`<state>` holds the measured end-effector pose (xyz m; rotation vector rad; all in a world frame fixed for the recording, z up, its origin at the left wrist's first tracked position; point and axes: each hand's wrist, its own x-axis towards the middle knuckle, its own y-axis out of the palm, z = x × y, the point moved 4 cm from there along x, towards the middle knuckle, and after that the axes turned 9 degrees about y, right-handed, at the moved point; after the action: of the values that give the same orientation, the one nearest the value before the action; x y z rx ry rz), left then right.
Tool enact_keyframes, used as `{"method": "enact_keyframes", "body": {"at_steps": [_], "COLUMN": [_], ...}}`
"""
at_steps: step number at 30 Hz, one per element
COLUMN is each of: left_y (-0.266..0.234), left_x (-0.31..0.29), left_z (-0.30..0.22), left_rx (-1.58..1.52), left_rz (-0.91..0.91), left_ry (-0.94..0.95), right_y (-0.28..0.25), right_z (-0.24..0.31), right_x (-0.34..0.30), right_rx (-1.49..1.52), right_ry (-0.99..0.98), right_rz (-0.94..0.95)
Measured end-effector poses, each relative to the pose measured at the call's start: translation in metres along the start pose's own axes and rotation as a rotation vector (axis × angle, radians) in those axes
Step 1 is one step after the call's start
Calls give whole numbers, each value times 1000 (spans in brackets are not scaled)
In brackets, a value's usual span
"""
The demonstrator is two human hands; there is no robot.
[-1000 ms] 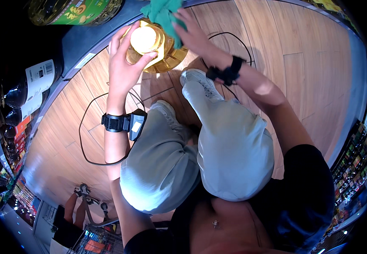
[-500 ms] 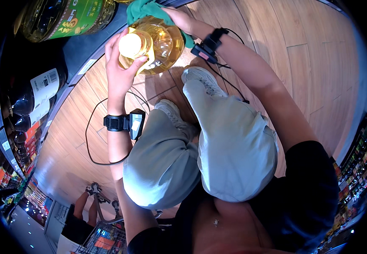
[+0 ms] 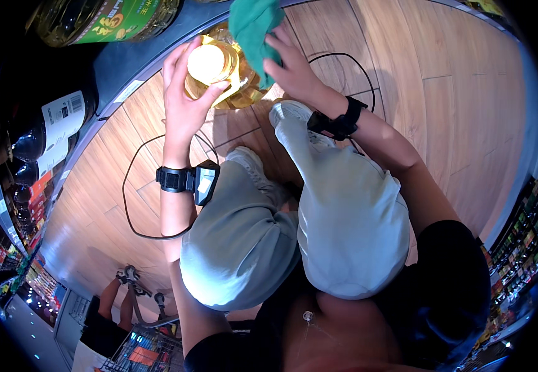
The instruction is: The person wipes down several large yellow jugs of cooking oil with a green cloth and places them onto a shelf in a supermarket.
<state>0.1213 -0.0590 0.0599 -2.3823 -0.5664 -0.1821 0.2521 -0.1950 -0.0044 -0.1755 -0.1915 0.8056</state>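
A large clear bottle of yellow cooking oil (image 3: 253,97) is in front of me, its cap end brightly lit and facing me. My left hand (image 3: 184,93) is closed around the bottle's neck and yellow handle, thumb on the near side. In my right hand (image 3: 293,65) is a green cloth (image 3: 253,31), bunched and hanging over the bottle's right side, which it partly hides. The fingers of that hand press into the cloth's edge. Whether the bottle's base touches the floor is hidden.
A shelf (image 3: 126,59) curves along the left, with a big oil bottle (image 3: 120,22) and dark bottles with white labels (image 3: 64,124). Cables run from bands on both wrists. At the lower left, a person (image 3: 104,328) stands by a shopping cart (image 3: 148,350). Wood-look floor (image 3: 405,56) stretches right.
My right hand has drawn back toward me from the bottle's far side, bringing the green cloth right. My left hand and the bottle's neck have shifted slightly right.
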Motion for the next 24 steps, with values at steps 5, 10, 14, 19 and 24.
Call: {"method": "enact_keyframes", "body": {"at_steps": [5,10,14,19,24], "left_y": [-7,-15,-9,-10,-42], "left_x": [8,0,13,5,-4], "left_z": [-14,-12,-21,-19,17], "left_rx": [12,81,60,74,-533], "left_rz": [-85,-106,-94,-87,-426], "left_ry": [14,37,58,88,-55], "right_y": [0,29,11,8,-57], "right_z": [10,16,-51,-80,-77], "right_x": [50,93,100,64,25], "right_rx": [-108,180,159,432,577], "right_ry": [-224,221,734,714,711], "right_rz": [199,698,723,627,288]}}
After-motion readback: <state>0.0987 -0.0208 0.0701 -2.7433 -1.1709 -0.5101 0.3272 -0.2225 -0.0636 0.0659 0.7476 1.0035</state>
